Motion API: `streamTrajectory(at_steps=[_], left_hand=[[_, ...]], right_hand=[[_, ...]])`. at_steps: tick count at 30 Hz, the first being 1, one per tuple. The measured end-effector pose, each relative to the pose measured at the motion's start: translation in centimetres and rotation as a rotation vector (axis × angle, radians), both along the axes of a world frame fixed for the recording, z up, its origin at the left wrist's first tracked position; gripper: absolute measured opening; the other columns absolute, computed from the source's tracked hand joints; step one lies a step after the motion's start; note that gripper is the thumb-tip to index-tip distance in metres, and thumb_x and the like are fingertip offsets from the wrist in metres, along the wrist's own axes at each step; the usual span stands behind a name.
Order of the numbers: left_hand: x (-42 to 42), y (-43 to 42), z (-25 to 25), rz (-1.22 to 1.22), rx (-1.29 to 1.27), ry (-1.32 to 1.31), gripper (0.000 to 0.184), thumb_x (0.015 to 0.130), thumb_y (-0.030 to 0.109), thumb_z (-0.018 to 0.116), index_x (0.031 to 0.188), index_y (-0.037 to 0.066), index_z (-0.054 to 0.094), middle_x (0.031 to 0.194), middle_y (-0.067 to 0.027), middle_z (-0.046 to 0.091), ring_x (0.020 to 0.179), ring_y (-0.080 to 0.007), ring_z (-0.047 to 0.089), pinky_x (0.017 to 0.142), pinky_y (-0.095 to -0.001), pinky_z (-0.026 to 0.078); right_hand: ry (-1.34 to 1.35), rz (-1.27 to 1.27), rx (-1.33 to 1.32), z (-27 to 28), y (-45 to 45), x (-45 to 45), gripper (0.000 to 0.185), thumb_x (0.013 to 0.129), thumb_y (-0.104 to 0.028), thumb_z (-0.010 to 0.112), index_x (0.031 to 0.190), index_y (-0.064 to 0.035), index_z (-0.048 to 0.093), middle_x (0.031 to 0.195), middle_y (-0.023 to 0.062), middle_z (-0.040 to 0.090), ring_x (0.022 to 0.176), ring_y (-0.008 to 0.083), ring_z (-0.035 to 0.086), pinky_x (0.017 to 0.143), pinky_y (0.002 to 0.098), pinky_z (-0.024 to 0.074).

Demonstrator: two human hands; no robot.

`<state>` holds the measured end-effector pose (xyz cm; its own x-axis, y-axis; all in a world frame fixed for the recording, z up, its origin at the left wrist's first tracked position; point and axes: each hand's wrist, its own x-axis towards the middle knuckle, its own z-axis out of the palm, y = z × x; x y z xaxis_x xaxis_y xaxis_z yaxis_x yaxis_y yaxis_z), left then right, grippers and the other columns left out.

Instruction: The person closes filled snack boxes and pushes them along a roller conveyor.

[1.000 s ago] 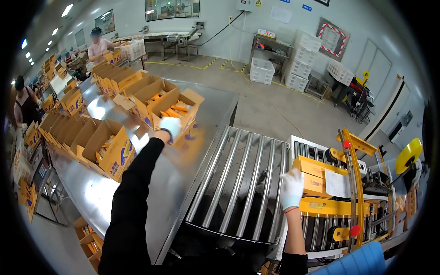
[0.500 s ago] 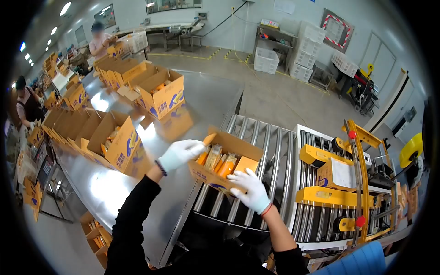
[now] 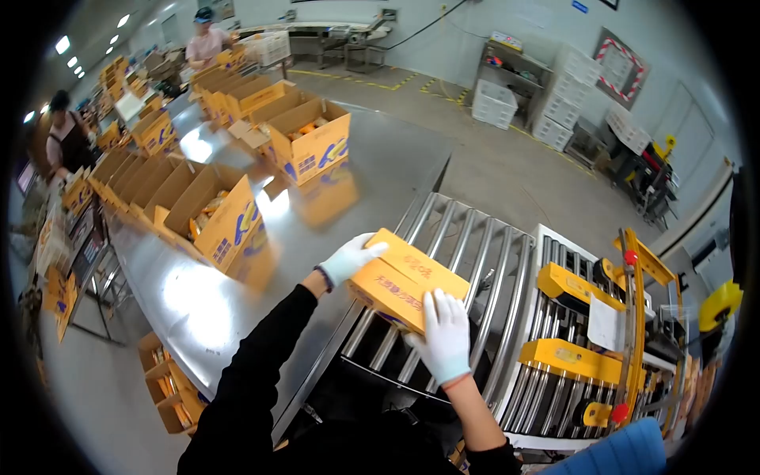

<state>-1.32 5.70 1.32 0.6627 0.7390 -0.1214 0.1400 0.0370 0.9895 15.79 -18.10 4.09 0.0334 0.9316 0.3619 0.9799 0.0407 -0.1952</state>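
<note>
An orange-yellow cardboard box [image 3: 405, 273] with printed lettering sits in front of me, where the steel table meets the roller conveyor. Its top flaps are folded over, so the contents are hidden. At the box's left end, my left hand [image 3: 348, 260], in a white glove, grips the edge with its fingers near the top. My right hand [image 3: 445, 336], gloved too, holds the right end, with fingers laid over the top and the thumb against the near side.
Rows of open boxes holding packets stand on the steel table [image 3: 317, 237]. Rollers [image 3: 487, 277] run right to a yellow-railed machine [image 3: 570, 360]. White crates [image 3: 566, 95] are stacked at the back. Two people [image 3: 207, 43] work at the far left.
The box was open with orange packets showing; now its flaps are down over them. Another box in the yellow-railed machine has moved further in. My view has shifted slightly.
</note>
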Motion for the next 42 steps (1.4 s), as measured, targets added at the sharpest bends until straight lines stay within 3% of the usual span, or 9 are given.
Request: streamTrajectory(at_steps=[7,12,15,17,26,31,33,41,42], left_hand=[[17.2,-9.0,-1.8,0.397,0.28,-0.231,0.042,0.101,0.027,0.061,0.128,-0.005,0.056,0.126,-0.0209,0.061,0.119,-0.0287,0.06,0.103,-0.0406,0.049],[24.7,-16.3,-6.6,-0.301,0.207,-0.147,0.053,0.104,0.041,0.055,0.13,-0.005,0.056,0.126,-0.0201,0.063,0.114,-0.0332,0.063,0.101,-0.0399,0.049],[16.6,-15.0,-3.9,-0.609,-0.304,-0.022,0.056,0.106,0.048,0.053,0.14,0.005,0.058,0.128,-0.0135,0.067,0.109,-0.0188,0.068,0.092,-0.0326,0.055],[10.2,-12.9,-2.2,-0.35,0.233,0.041,0.049,0.101,0.04,0.057,0.133,0.003,0.06,0.121,-0.0144,0.067,0.107,-0.0229,0.067,0.091,-0.0352,0.054],[-29.2,4.1,5.2,0.657,1.349,0.86,0.033,0.095,0.023,0.062,0.118,0.001,0.068,0.109,-0.0202,0.071,0.105,-0.0377,0.066,0.104,-0.0498,0.044],[-25.9,1.5,5.5,0.41,1.051,0.868,0.051,0.103,0.05,0.05,0.099,0.006,0.076,0.094,-0.0195,0.073,0.102,-0.0343,0.068,0.105,-0.0521,0.042],[-21.9,-0.1,7.5,0.199,1.129,1.411,0.053,0.102,0.051,0.051,0.088,0.006,0.075,0.084,-0.0222,0.072,0.095,-0.0374,0.069,0.096,-0.0505,0.048],[-14.1,-3.0,10.2,0.196,0.175,0.437,0.03,0.101,0.032,0.06,0.094,0.005,0.074,0.092,-0.0164,0.074,0.09,-0.0366,0.069,0.083,-0.0384,0.053],[-12.5,-3.8,11.3,0.307,0.479,0.399,0.028,0.101,0.032,0.06,0.103,0.007,0.073,0.1,-0.0164,0.074,0.098,-0.034,0.069,0.088,-0.0365,0.052]], right_hand=[[-0.187,-0.434,-0.104,-0.4,-2.6,11.8,0.107,0.062,-0.03,0.092,0.15,-0.0008,0.04,0.153,0.0198,0.045,0.146,0.0375,0.038,0.126,0.0511,0.0225],[-0.22,-0.376,-0.038,-1.8,-2.4,17.5,0.105,0.065,-0.034,0.089,0.151,-0.0012,0.04,0.155,0.0202,0.043,0.148,0.0381,0.035,0.125,0.0542,0.0201],[-0.022,-0.127,-0.012,-0.7,-4.1,18.7,0.074,0.082,-0.026,0.078,0.146,-0.0026,0.05,0.154,0.021,0.045,0.147,0.0389,0.036,0.124,0.0525,0.0222],[0.538,-0.085,0.076,5.2,-6.1,15.0,0.07,0.089,-0.02,0.074,0.151,-0.0022,0.046,0.155,0.0199,0.046,0.148,0.0351,0.039,0.124,0.046,0.0269],[0.087,0.62,0.024,25.2,-14.0,2.6,0.071,0.089,-0.024,0.073,0.151,-0.0027,0.045,0.154,0.0195,0.046,0.146,0.035,0.039,0.123,0.0466,0.0268],[0.052,0.621,-0.017,25.4,-15.0,1.8,0.072,0.089,-0.026,0.073,0.15,-0.003,0.045,0.154,0.0194,0.046,0.146,0.0349,0.039,0.123,0.047,0.0267],[0.059,0.615,-0.007,25.8,-15.4,1.6,0.072,0.088,-0.027,0.073,0.15,-0.0032,0.045,0.154,0.0193,0.045,0.145,0.0348,0.039,0.123,0.0471,0.0266],[0.048,0.566,-0.036,24.7,-16.5,1.7,0.073,0.088,-0.03,0.073,0.15,-0.0036,0.045,0.153,0.019,0.045,0.144,0.0347,0.039,0.122,0.0477,0.0265],[0.058,0.563,-0.038,24.8,-16.5,1.7,0.073,0.088,-0.03,0.073,0.15,-0.0037,0.045,0.153,0.0189,0.045,0.144,0.0347,0.039,0.122,0.0477,0.0265]])
